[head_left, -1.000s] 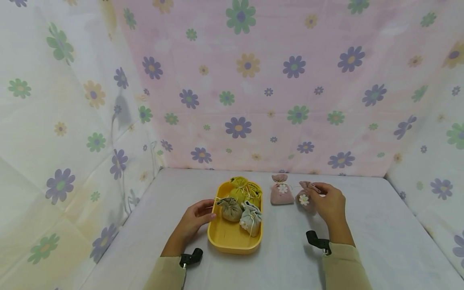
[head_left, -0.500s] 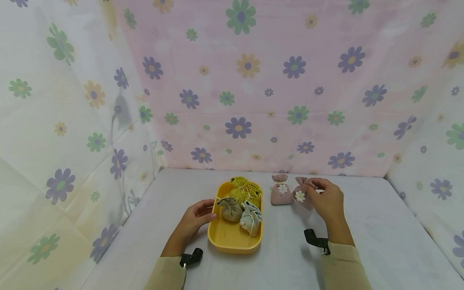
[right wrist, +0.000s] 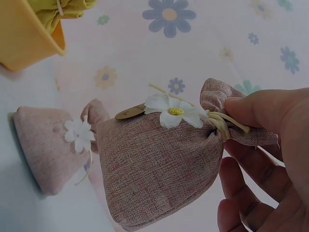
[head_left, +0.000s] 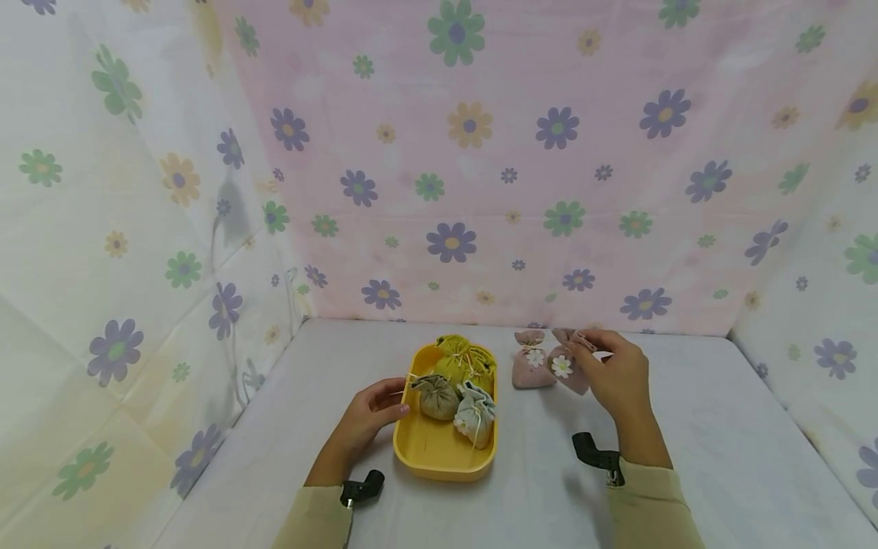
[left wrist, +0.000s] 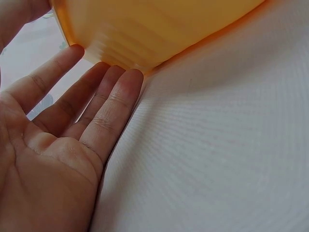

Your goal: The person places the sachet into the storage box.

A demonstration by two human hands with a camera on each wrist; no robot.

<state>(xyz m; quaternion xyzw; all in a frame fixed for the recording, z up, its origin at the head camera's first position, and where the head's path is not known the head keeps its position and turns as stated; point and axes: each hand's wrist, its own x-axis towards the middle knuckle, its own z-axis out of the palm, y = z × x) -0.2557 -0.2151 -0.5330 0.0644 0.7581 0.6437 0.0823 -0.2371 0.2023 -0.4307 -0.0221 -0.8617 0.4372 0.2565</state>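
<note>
In the head view my right hand (head_left: 620, 374) pinches a dusty-pink drawstring pouch (head_left: 571, 367) by its gathered neck. The right wrist view shows this pouch (right wrist: 161, 164) tilted and lifted, with a white cloth daisy and a small oval tag near the cord. A second pink pouch (head_left: 533, 372) with a daisy stands on the table just to its left. My left hand (head_left: 370, 419) rests at the left side of a yellow tray (head_left: 439, 465). The left wrist view has its fingers (left wrist: 113, 108) nearly straight, fingertips right at the tray wall (left wrist: 159, 34).
The tray holds yellow-green pouches (head_left: 466, 362) at the back, an olive-brown pouch (head_left: 437, 400) and a pale blue-grey pouch (head_left: 475, 415). A white cloth covers the table (head_left: 535, 488). Flower-printed curtains (head_left: 507, 206) rise behind it and at both sides.
My right hand has raised the pink pouch and shifted it slightly left, nearer the standing pink pouch. The left hand and the tray have stayed in place.
</note>
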